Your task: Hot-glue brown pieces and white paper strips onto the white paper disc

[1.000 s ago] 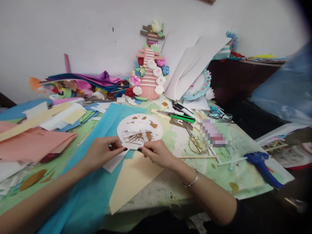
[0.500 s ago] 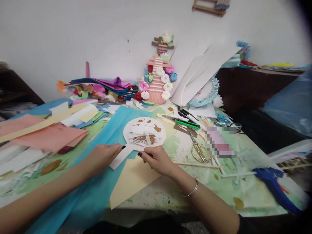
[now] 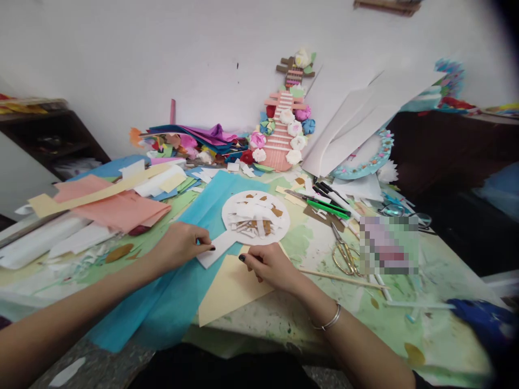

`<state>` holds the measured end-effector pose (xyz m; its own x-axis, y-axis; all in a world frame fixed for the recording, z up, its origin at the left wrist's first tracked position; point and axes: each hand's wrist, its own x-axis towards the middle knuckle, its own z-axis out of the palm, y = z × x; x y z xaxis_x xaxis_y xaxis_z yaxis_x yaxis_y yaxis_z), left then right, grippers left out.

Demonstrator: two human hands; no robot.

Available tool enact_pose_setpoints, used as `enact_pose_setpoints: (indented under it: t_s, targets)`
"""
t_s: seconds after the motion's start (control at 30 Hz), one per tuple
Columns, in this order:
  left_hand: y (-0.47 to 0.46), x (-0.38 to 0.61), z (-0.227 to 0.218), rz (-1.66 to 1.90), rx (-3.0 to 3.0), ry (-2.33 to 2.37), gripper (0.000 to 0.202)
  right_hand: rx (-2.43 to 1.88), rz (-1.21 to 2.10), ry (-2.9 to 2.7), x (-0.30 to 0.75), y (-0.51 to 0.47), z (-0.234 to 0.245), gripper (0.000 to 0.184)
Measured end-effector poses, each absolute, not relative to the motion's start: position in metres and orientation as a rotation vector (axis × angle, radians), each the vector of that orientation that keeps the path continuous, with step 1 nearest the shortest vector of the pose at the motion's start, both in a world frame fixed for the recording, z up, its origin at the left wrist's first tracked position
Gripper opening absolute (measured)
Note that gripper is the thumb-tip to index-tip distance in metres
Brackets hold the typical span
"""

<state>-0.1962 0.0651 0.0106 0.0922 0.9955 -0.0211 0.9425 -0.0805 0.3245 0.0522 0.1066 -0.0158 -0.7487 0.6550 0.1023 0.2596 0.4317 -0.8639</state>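
A round white paper fan (image 3: 279, 227) with a broad white handle (image 3: 214, 249) lies on a turquoise sheet (image 3: 178, 302). Cut-out gaps and brown and white pieces fill its round head. My left hand (image 3: 182, 247) is at the left edge of the handle, thumb and fingers pinched together; what they hold, if anything, is hidden. Just below the fan head, over a cream paper sheet (image 3: 227, 286), my right hand (image 3: 270, 265) is closed with curled fingers and the thumb against the forefinger. I cannot make out anything between them.
Gold-handled scissors (image 3: 344, 254), a thin wooden stick (image 3: 340, 278), a green cutter (image 3: 328, 208) and a blue glue gun (image 3: 482, 324) lie to the right. Salmon paper (image 3: 109, 202) is heaped left. A flower-trimmed paper instrument (image 3: 278, 146) leans on the wall.
The view has swung left, so the scene sits further right. My left hand's fingers, straighter before, are now curled into a pinch by the handle. My right hand keeps much the same pose.
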Motion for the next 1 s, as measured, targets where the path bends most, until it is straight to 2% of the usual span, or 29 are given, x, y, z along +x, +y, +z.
enact_pose_setpoints:
  t_s: [0.2,0.3,0.4,0.63,0.67,0.77,1.0]
  targets:
    - [0.063,-0.178,0.015,0.125,2.182,1.959,0.046,-0.794,1.292,-2.279,0.053,0.106,-0.017,0.036]
    - [0.064,-0.169,0.008,-0.059,2.241,2.069,0.053,-0.849,1.487,-2.244,0.053,0.106,-0.021,0.036]
    - [0.069,-0.161,0.004,-0.166,2.215,2.106,0.047,-0.941,1.748,-2.113,0.051,0.107,-0.025,0.033]
    - [0.085,-0.150,0.012,0.057,2.067,2.086,0.030,-0.960,2.153,-1.809,0.050,0.107,-0.019,0.027]
    - [0.086,-0.147,0.014,0.091,2.062,2.090,0.030,-0.943,2.188,-1.740,0.050,0.106,-0.017,0.032]
    - [0.088,-0.134,0.019,0.248,2.061,2.075,0.034,-0.872,2.148,-1.544,0.051,0.106,-0.012,0.048]
    - [0.105,-0.101,0.029,0.512,2.200,1.800,0.034,-0.885,1.833,-1.159,0.052,0.119,-0.011,0.041]
